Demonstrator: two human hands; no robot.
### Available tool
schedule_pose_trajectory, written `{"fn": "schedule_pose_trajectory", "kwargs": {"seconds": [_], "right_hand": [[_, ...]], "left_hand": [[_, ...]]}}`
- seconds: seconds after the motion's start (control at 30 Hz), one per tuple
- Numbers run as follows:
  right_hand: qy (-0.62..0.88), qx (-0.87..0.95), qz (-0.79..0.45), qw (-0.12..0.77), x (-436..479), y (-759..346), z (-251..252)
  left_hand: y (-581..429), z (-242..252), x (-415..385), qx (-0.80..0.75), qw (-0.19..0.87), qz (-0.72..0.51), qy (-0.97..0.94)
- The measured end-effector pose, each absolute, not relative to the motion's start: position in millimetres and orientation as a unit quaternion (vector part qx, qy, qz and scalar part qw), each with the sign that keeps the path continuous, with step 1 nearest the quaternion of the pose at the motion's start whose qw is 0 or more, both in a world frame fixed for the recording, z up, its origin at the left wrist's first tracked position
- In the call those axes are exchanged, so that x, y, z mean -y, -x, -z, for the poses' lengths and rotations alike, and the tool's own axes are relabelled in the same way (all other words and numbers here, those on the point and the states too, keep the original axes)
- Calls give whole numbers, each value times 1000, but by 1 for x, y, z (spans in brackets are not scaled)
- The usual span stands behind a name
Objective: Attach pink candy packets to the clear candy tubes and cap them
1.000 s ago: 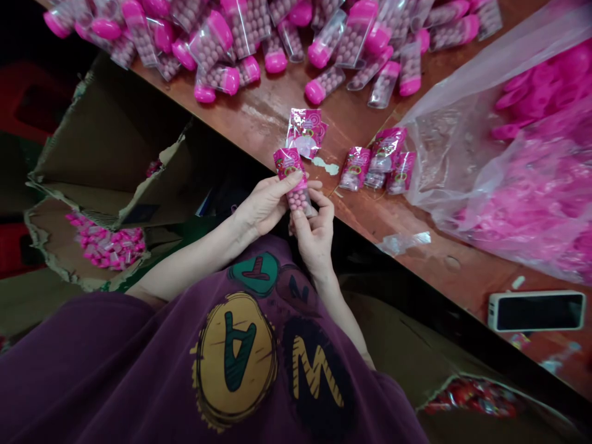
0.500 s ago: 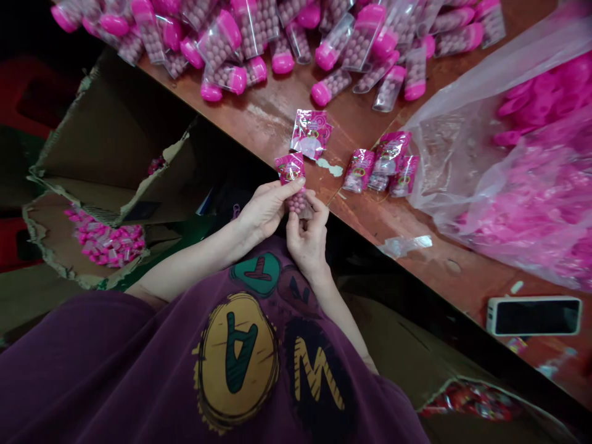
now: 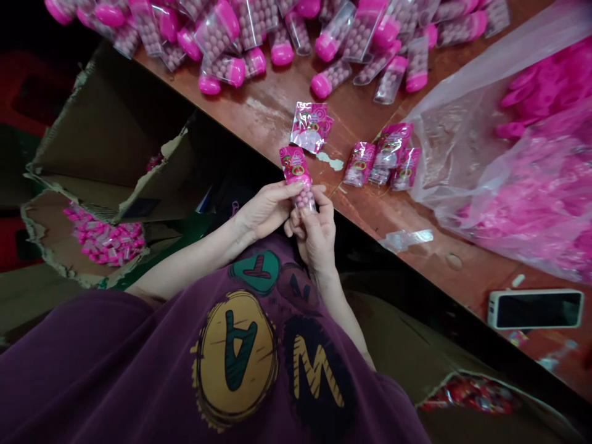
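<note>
— Tube (image 3: 298,176) up between the hands: what is the left hand (image 3: 266,213) doing with it?

— It's pressing across the printed pink wrapper (image 3: 291,163) from the left, while the right hand (image 3: 314,237) is pinching the clear lower end, where the pink beads (image 3: 303,198) are showing. The hands are together, both clamped on that one tube.

— Which way is the tube lying?

— Its long axis is slanting away from the hands, with the bead end pointing down and right at the right hand's fingertips and the printed end rising up and left, beyond the left hand's fingertips. The right hand is nearer the bead end, and the left is nearer the wrapper.

— What's lying beyond the hands?

— Straight ahead, a flat printed packet (image 3: 309,127) is resting on the table (image 3: 259,117), and ahead and to the right, a small cluster of similar packets (image 3: 382,160) is sitting. Farther ahead, a heap of pink-capped tubes (image 3: 272,31) is spreading along the table.

— And out to the sides?

— Right of the hands, a clear plastic bag (image 3: 444,148) is bulging with pink pieces, and beyond it a phone or power bank (image 3: 535,309) is lying flat; I can't tell which. Left of them, below the table's edge, a torn cardboard box (image 3: 106,123) is holding loose pink-capped tubes (image 3: 104,237).
</note>
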State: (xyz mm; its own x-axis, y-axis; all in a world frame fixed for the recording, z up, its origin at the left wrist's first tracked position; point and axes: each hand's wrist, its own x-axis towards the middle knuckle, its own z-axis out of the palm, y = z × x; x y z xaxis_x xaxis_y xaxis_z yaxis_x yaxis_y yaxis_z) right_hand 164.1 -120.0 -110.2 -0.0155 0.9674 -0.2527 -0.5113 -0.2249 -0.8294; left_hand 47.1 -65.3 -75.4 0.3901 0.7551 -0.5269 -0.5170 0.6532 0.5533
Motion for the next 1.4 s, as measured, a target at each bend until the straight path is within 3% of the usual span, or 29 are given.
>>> {"fn": "schedule_pose_trajectory", "kwargs": {"seconds": [0.5,1.0,1.4], "right_hand": [[535,484,-457,520,130,-160,140],[507,425,-563,495,125,-167,134],[524,476,-488,510,129,-147,131]], "left_hand": [[-57,77,57,-469,792,-385,-72],[-51,75,61,-465,769,-415,-144],[-57,65,68,-507,737,-438,-92]]}}
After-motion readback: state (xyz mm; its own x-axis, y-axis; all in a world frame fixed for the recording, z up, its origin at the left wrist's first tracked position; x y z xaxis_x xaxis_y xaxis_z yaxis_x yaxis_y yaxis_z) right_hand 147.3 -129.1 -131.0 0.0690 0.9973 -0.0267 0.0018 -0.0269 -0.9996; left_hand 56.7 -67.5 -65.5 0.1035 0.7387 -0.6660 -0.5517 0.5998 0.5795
